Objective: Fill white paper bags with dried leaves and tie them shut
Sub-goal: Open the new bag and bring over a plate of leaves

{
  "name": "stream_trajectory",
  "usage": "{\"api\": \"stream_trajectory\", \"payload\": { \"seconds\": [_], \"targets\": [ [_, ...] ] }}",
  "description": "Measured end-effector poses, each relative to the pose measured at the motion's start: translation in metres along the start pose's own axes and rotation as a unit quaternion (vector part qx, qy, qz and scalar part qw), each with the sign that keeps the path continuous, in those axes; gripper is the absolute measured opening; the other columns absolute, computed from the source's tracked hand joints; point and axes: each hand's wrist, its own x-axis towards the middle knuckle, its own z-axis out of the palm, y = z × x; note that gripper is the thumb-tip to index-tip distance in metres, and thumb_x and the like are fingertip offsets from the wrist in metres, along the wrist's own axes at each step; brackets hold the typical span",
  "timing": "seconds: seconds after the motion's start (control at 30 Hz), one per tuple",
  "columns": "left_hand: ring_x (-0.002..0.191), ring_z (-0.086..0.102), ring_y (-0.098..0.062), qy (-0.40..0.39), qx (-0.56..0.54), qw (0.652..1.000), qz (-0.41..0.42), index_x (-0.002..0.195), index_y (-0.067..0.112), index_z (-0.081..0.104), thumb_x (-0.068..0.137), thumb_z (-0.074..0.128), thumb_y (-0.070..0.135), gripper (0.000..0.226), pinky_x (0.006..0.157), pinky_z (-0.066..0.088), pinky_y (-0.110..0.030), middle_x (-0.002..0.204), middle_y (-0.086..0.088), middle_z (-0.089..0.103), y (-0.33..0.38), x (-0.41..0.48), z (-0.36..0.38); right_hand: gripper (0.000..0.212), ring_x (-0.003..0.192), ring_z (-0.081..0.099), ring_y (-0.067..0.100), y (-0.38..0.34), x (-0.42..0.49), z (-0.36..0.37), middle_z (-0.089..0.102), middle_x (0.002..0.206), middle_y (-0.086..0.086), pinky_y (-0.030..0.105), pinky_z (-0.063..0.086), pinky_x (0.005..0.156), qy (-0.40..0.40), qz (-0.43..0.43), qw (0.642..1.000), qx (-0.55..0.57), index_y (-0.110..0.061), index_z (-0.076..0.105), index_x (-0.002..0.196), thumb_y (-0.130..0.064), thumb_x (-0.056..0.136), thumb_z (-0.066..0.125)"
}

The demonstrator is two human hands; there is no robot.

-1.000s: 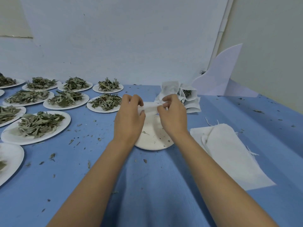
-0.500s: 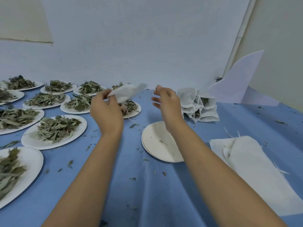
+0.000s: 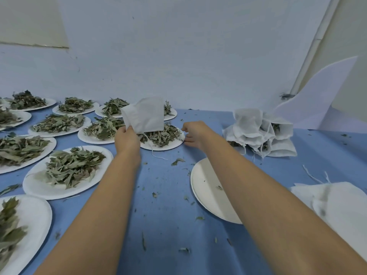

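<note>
Soft, even, shadowless light; slightly blurry; wide-angle bending at edges.

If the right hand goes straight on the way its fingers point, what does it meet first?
Probably the rim of the plate of leaves, directly beside the right hand; the hand looks nearly on it, though depth is unclear.
</note>
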Motion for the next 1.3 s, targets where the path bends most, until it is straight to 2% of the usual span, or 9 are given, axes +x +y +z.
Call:
{"api": "stream_trajectory", "payload": {
  "seconds": [0.13, 0.2, 0.27, 0.5, 0.67, 0.77, 0.93, 1.07, 1.3],
  "targets": [
    [0.06, 0.038, -0.013, 0.007, 0.021, 1.0, -0.017, 0.088, 0.015, 0.053, 0.097, 0.044, 0.021, 0.014, 0.055, 0.029, -0.026, 0.077, -0.001, 0.049, -0.006, 0.001, -0.001, 0.009, 0.104, 0.055, 0.017, 0.004, 0.008, 0.003, 0.051, 0.091, 0.01, 0.043, 0.047, 0.1, 0.052, -0.001, 0.998, -0.035, -0.003, 0.051, 0.084, 0.001, 0.091, 0.048],
    [0.066, 0.044, -0.015, 0.011, -0.002, 1.0, -0.028, 0.076, 0.019, 0.049, 0.097, 0.043, 0.016, 0.022, 0.062, 0.038, -0.028, 0.079, -0.002, 0.051, -0.005, 0.0, -0.002, 0.021, 0.078, 0.052, 0.015, 0.008, 0.009, 0.001, 0.053, 0.083, 0.007, 0.033, 0.054, 0.071, 0.106, -0.032, 0.992, -0.062, -0.003, 0.047, 0.069, 0.002, 0.09, 0.05],
    [0.083, 0.053, -0.02, 0.019, -0.02, 0.999, -0.043, 0.08, 0.019, 0.053, 0.096, 0.042, 0.013, 0.02, 0.082, 0.048, -0.033, 0.088, -0.003, 0.058, -0.003, -0.004, -0.004, 0.037, 0.057, 0.039, 0.017, 0.011, 0.007, -0.005, 0.041, 0.065, 0.005, 0.025, 0.034, 0.046, 0.147, -0.054, 0.981, -0.115, -0.011, 0.033, 0.059, 0.003, 0.086, 0.054],
    [0.091, 0.059, -0.023, 0.032, -0.018, 0.999, -0.002, 0.083, 0.019, 0.056, 0.095, 0.04, 0.011, 0.022, 0.086, 0.05, -0.038, 0.099, -0.007, 0.064, 0.02, -0.03, -0.003, 0.023, 0.078, 0.063, 0.026, 0.011, -0.011, -0.026, 0.062, 0.083, 0.019, 0.038, 0.053, 0.087, 0.127, -0.019, 0.991, 0.049, -0.005, 0.046, 0.069, 0.011, 0.081, 0.058],
    [0.074, 0.051, -0.016, 0.023, -0.017, 0.999, 0.028, 0.098, 0.012, 0.06, 0.095, 0.036, 0.009, 0.024, 0.065, 0.039, -0.028, 0.089, -0.005, 0.061, 0.029, -0.061, 0.003, 0.024, 0.056, 0.051, 0.019, 0.01, -0.043, -0.059, 0.05, 0.065, 0.011, 0.031, 0.055, 0.072, 0.059, 0.008, 0.979, 0.193, -0.003, 0.047, 0.069, 0.015, 0.085, 0.053],
    [0.085, 0.046, -0.021, 0.012, 0.012, 0.999, 0.039, 0.113, -0.004, 0.058, 0.097, 0.038, 0.012, 0.03, 0.076, 0.037, -0.032, 0.105, -0.022, 0.059, 0.026, -0.082, 0.009, 0.019, 0.058, 0.054, 0.019, 0.017, -0.066, -0.082, 0.053, 0.07, 0.013, 0.028, 0.052, 0.056, 0.068, -0.005, 0.981, 0.182, -0.002, 0.048, 0.075, 0.013, 0.085, 0.05],
    [0.081, 0.053, -0.022, -0.022, 0.046, 0.999, -0.007, 0.064, 0.016, 0.042, 0.092, 0.038, 0.013, 0.028, 0.066, 0.033, -0.033, 0.077, -0.003, 0.052, 0.013, -0.114, 0.02, 0.017, 0.053, 0.048, 0.02, 0.043, -0.092, -0.125, 0.047, 0.063, 0.011, 0.027, 0.044, 0.05, 0.109, -0.009, 0.988, 0.113, -0.004, 0.048, 0.074, 0.01, 0.083, 0.047],
    [0.079, 0.058, -0.026, -0.042, 0.063, 0.997, -0.028, 0.065, 0.015, 0.042, 0.09, 0.04, 0.015, 0.026, 0.053, 0.026, -0.029, 0.077, -0.006, 0.055, -0.001, -0.134, 0.027, 0.016, 0.056, 0.044, 0.023, 0.066, -0.105, -0.148, 0.049, 0.065, 0.011, 0.032, 0.037, 0.058, 0.166, -0.037, 0.984, -0.047, -0.006, 0.052, 0.072, -0.012, 0.086, 0.058],
    [0.075, 0.053, -0.025, -0.055, 0.139, 0.989, 0.002, 0.066, 0.014, 0.04, 0.088, 0.04, 0.015, 0.022, 0.064, 0.032, -0.035, 0.078, -0.011, 0.053, -0.011, -0.145, 0.023, 0.031, 0.053, 0.035, 0.016, 0.082, -0.115, -0.145, 0.039, 0.06, 0.002, 0.029, 0.024, 0.046, 0.209, -0.082, 0.95, -0.217, -0.013, 0.035, 0.058, -0.014, 0.084, 0.053]
  ]
}}
